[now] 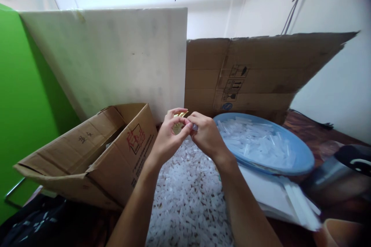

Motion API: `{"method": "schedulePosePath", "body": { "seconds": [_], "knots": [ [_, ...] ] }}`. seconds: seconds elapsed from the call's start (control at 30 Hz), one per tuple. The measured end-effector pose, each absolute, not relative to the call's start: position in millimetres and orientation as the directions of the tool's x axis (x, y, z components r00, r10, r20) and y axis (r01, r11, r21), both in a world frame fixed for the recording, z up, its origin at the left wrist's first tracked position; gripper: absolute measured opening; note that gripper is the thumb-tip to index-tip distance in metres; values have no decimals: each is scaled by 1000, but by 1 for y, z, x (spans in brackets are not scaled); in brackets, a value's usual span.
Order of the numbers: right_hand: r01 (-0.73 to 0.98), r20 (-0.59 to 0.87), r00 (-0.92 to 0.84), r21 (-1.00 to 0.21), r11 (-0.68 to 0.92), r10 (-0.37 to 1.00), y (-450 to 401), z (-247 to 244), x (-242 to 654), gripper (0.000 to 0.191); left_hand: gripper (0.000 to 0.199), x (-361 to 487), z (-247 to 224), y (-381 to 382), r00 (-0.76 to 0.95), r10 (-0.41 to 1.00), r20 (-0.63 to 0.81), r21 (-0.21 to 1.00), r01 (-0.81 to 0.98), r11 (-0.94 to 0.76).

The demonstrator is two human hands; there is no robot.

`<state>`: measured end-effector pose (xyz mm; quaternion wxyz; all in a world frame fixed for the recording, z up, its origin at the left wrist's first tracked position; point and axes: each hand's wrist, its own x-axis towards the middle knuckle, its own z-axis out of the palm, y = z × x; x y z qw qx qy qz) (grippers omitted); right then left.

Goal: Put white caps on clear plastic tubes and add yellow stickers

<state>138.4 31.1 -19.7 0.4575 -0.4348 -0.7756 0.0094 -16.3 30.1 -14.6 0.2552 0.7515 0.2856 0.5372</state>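
Note:
My left hand [169,133] and my right hand [207,133] meet in front of me, above a spread of small translucent plastic pieces [191,200]. Between their fingertips shows a small translucent plastic piece [195,127], mostly covered by the fingers. Thumb and index finger of the left hand are pinched at its near end, with the other fingers curved. The right hand is closed around the piece from the other side. Something gold-coloured [182,114] shows behind the left fingers; its kind I cannot make out.
An open cardboard box [142,142] stands at left. To the right, a blue basin [301,162] holds clear plastic tubes, above white sheets [261,193]. A dark-lidded container [336,173] is at far right. Behind stand a white board [116,61] and a cardboard sheet [261,69].

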Motion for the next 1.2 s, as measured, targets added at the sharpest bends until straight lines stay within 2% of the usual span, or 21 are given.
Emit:
{"method": "schedulePosePath", "body": {
  "seconds": [0.43, 0.93, 1.2],
  "knots": [
    [650, 723, -209, -400, 646, 658, 28, -15, 133, 22, 12, -17, -12, 28, 238, 689, 684, 683, 123, -720],
    [614, 725, -181, -444, 653, 664, 25, -14, 133, 22, 6, -16, -10, 26, 223, 696, 682, 684, 141, -716],
    [589, 742, -123, -480, 650, 659, 25, -11, 136, 21, 7, -24, -9, 27, 245, 588, 771, 562, 174, -809]
  ]
}}
